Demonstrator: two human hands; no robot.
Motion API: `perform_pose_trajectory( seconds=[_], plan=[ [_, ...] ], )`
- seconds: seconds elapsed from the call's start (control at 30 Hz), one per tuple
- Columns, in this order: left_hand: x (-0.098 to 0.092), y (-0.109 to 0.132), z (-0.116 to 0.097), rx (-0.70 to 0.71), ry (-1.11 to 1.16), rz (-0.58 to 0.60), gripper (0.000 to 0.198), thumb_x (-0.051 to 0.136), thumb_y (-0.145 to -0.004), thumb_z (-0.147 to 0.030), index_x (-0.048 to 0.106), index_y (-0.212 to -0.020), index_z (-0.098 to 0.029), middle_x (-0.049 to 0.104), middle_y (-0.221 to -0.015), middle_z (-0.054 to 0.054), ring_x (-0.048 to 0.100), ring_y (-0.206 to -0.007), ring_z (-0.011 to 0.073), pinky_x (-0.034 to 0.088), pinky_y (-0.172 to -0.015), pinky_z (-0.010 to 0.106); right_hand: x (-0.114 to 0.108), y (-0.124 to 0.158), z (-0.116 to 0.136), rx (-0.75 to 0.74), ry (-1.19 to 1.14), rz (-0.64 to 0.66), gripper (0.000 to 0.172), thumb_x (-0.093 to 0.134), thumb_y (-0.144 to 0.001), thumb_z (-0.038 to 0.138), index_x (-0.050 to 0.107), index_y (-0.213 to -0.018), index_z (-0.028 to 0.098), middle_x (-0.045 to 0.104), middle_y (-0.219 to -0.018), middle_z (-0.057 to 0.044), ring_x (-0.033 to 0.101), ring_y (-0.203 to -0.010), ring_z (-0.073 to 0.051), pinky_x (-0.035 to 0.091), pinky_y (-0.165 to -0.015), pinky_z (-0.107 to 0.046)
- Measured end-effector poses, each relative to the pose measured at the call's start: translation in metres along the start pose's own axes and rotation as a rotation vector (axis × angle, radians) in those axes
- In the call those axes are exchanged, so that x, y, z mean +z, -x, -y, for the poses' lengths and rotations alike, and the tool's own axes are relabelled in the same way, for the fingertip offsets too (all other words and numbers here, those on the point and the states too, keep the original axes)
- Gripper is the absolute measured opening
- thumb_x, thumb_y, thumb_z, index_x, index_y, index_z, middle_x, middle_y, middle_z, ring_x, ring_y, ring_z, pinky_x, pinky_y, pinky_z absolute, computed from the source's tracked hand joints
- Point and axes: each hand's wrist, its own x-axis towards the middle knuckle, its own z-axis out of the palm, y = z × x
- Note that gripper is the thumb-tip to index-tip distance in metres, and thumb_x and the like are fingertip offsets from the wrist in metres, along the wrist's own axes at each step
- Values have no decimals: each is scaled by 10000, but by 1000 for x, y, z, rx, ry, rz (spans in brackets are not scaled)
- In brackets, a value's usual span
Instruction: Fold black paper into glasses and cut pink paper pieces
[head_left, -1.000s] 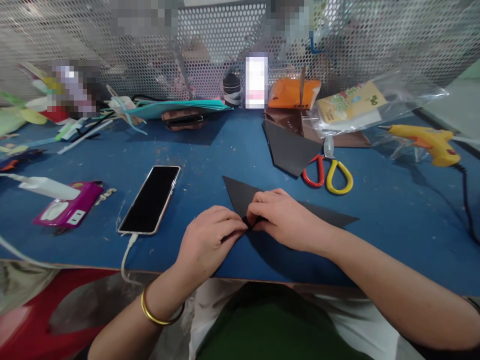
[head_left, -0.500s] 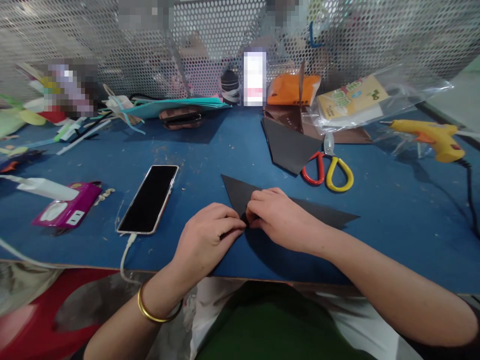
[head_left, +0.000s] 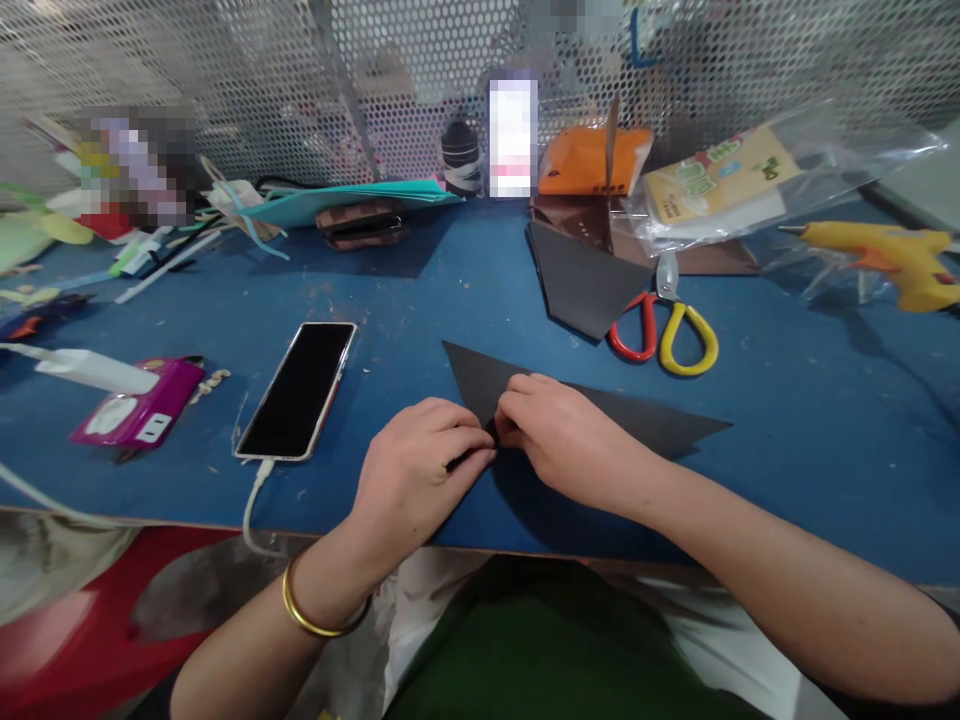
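Observation:
A pointed piece of black paper (head_left: 630, 415) lies on the blue table, partly covered by my right hand. Its near edge is pinched between the fingertips of my left hand (head_left: 427, 465) and my right hand (head_left: 551, 430), which almost touch each other. Both hands are closed, thumbs against fingers. The pinched spot itself is mostly hidden behind the fingertips. Beyond the right hand lies a second piece of black card (head_left: 585, 280), and against it rest scissors (head_left: 688, 340) with one red and one yellow handle.
A charging phone (head_left: 298, 390) lies left, beside a purple power strip (head_left: 139, 405). At the back are teal sheets (head_left: 360, 203), a thread spool (head_left: 460, 160), a lit phone (head_left: 513, 140), an orange packet (head_left: 589, 160) and a plastic bag (head_left: 720, 190). A yellow glue gun (head_left: 892, 260) lies far right.
The view has tilted and shifted slightly, so the background sits a little higher. Both hands keep their pinch on the black paper, with barely any movement.

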Motion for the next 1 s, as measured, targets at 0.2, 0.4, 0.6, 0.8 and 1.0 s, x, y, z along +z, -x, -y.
perform_pose_trajectory(
  seconds=[0.2,0.4,0.6,0.8,1.0],
  plan=[
    [0,-3,-1,-69,5,6,82,690,-855,-162,735,-795,-194,730,-838,5,650,-807,193,502,-722,353,2,0,2,5,58,10,229,522,-806,-50,633,-794,150,577,-841,-60,512,-814,-196,385,-745,-301],
    [-2,-11,-4,-185,98,74,117,681,-822,-137,733,-755,-217,726,-832,-10,629,-811,190,481,-748,360,1,-1,1,14,106,14,176,537,-862,9,629,-813,151,573,-842,-60,522,-819,-199,379,-744,-303],
    [-2,-14,-9,-248,66,109,116,660,-796,-121,691,-722,-205,705,-815,-8,607,-803,195,459,-750,364,-2,-2,5,55,104,46,182,533,-842,0,624,-812,155,573,-839,-61,529,-817,-198,371,-722,-298],
    [-4,-18,-16,-312,-21,200,97,660,-776,-117,627,-760,-206,662,-818,-4,589,-817,213,437,-728,372,-2,-4,1,84,48,58,165,551,-842,34,618,-800,178,578,-856,-51,553,-843,-192,370,-711,-284],
    [-7,-14,-11,-341,-24,159,158,716,-770,-125,612,-865,-197,679,-854,-7,627,-813,205,475,-716,361,-9,-10,2,143,11,92,102,618,-826,85,649,-827,182,605,-874,-47,580,-845,-188,373,-684,-271]
  ],
)
